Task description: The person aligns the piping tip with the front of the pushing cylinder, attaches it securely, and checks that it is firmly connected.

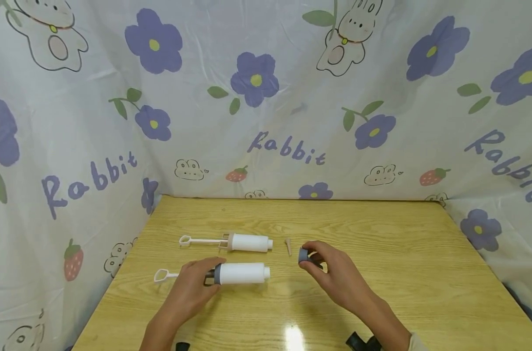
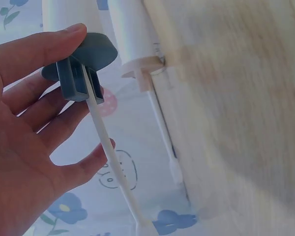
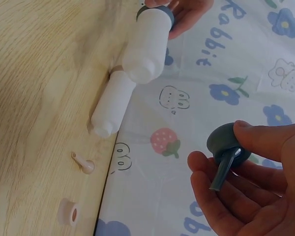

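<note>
My left hand (image 1: 190, 287) pinches the dark blue-grey collar (image 2: 91, 51) of a large white syringe (image 1: 242, 273). The syringe lies level, its stepped front end facing right and its white plunger rod with a loop handle (image 1: 161, 275) sticking out to the left. Between thumb and fingers, my right hand (image 1: 338, 273) holds a dark blue-grey nozzle cap (image 3: 225, 142), whose thin spout shows in the right wrist view. The cap is apart from the syringe, to the right of its front end.
Behind the held syringe, a second white syringe (image 1: 250, 243) with a beige collar lies on the wooden table (image 1: 406, 253). To its right is a small beige nozzle (image 1: 288, 246). The right wrist view also shows a beige ring (image 3: 68, 212). A patterned curtain (image 1: 196, 131) encloses the back and sides.
</note>
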`<state>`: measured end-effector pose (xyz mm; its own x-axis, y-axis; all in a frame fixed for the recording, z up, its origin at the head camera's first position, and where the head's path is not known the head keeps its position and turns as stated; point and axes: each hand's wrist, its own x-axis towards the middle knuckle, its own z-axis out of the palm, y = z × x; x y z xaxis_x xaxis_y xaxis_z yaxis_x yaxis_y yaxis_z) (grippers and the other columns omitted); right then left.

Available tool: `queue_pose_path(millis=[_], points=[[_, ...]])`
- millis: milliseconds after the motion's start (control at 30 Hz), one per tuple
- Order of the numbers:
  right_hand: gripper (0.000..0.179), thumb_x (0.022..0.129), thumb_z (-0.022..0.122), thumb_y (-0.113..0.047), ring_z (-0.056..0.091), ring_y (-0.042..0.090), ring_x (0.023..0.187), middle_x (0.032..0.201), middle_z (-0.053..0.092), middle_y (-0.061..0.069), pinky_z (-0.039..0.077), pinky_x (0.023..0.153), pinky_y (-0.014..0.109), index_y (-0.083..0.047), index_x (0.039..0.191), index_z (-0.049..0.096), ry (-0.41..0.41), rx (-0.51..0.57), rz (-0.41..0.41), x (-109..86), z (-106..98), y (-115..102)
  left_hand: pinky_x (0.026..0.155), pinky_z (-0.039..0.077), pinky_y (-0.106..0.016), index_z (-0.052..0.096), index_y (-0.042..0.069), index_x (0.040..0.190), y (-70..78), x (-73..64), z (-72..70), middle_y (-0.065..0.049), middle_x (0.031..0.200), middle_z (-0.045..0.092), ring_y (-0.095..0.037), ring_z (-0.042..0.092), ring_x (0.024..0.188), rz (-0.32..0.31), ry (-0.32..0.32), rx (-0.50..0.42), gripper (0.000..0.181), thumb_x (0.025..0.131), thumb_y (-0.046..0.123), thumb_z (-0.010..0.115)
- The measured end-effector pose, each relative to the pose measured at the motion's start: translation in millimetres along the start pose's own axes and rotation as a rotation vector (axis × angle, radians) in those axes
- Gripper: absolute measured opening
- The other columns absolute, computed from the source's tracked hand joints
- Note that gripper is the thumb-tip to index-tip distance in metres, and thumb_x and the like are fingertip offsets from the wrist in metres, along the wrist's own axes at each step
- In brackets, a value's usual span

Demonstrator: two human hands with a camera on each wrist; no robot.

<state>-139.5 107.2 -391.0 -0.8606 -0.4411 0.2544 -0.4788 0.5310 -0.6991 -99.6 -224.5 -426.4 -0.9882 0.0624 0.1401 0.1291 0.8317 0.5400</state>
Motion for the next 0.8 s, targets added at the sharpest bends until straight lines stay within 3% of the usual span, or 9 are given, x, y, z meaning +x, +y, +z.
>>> queue_pose_path(millis=[567,800], points=[[0.026,0.100,0.069,-0.029,0.072,0.009,0.095,0.105,0.071,-0.009,0.054,0.071,0.023,-0.017,0.123,0.066,0.017,-0.016,-0.003,-0.4,-2,2,0.112,0.042,-0.059,0.070,0.011,0.131,8.0,-2.5,-13.2,-0.011,0.130,0.073,-0.033,0.069,0.118,0.037,0.049,0.055,0.060,0.076,0.002,0.089],[0.026,0.100,0.068,-0.029,0.072,0.009,0.094,0.105,0.071,-0.007,0.054,0.069,0.022,-0.016,0.123,0.066,0.005,-0.009,-0.002,0.5,-1,3,0.111,0.042,-0.061,0.069,0.013,0.132,10.0,-4.8,-18.1,-0.010,0.131,0.073,-0.032,0.070,0.117,0.051,0.063,0.009,0.061,0.076,0.003,0.089]])
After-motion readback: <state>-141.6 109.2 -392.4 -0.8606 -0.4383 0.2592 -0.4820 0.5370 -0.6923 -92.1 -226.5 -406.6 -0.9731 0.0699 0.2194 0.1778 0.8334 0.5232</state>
